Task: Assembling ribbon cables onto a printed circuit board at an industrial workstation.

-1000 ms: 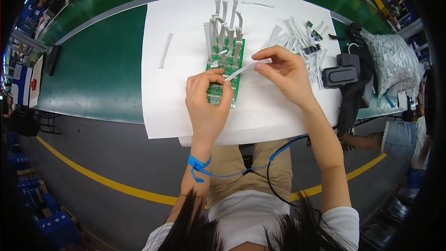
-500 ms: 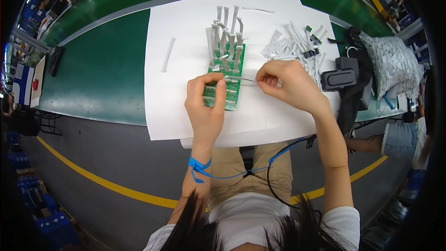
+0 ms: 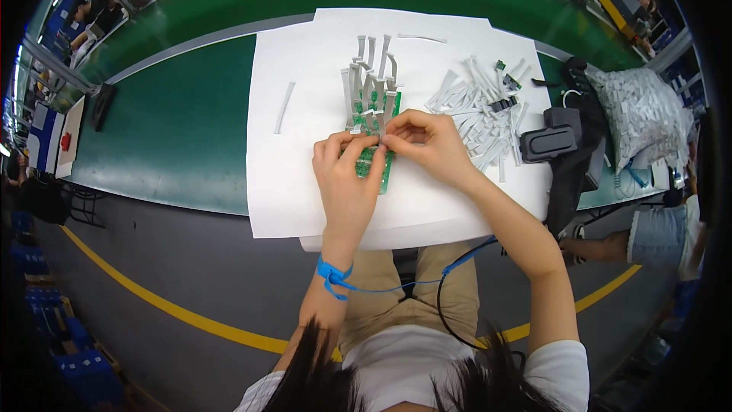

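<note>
On white paper [image 3: 293,191], green board [image 3: 386,172] runs lengthwise away from you; left hand [image 3: 343,174], right hand [image 3: 436,149] meet over it, curled, grip unclear.

Circuit board [image 3: 386,174] partly behind hands [image 3: 345,174]

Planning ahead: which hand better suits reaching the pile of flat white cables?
Right hand, probably: it's nearer the pile of flat white cables; the left hand is farther, at the green circuit board.
</note>
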A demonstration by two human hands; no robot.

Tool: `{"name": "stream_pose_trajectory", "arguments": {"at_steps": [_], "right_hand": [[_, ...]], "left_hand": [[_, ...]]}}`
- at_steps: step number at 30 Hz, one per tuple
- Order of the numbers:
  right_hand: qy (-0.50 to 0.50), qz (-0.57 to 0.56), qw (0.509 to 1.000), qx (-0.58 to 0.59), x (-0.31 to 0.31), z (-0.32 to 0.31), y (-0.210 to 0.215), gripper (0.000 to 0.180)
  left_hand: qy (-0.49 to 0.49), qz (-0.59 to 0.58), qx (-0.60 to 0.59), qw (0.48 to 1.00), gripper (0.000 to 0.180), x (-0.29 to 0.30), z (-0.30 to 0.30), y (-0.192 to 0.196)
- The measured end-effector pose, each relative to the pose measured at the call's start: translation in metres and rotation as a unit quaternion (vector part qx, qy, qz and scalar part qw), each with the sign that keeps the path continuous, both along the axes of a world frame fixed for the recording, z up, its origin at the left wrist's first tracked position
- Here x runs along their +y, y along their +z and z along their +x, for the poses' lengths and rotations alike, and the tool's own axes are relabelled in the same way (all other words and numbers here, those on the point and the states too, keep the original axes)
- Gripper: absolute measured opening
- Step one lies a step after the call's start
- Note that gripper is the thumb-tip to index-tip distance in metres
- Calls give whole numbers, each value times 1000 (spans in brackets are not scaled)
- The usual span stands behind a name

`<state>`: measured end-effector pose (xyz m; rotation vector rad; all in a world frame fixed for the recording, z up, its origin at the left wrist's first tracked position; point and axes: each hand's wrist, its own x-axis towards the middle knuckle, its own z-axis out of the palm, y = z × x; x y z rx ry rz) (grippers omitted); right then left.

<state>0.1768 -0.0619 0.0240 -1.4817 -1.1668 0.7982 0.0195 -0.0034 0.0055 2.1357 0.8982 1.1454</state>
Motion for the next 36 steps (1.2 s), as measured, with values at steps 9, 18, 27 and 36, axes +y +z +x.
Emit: {"name": "stream_pose_trajectory", "arguments": {"at_steps": [9,18,27,36], "right_hand": [[-2,45,990,-136,-4,6,2,12],[-19,48,986,-160,-4,9,1,13],[-12,39,986,-160,-2,8,3,14],[-12,19,990,-136,-4,9,1,16]], "left_hand": [[2,-2,28,1000,12,2,4,1],[-11,0,0,1000,13,-7,2,4],[-17,7,0,1000,17,-5,0,3],[-32,56,27,998,36,-9,-6,-1]]}}
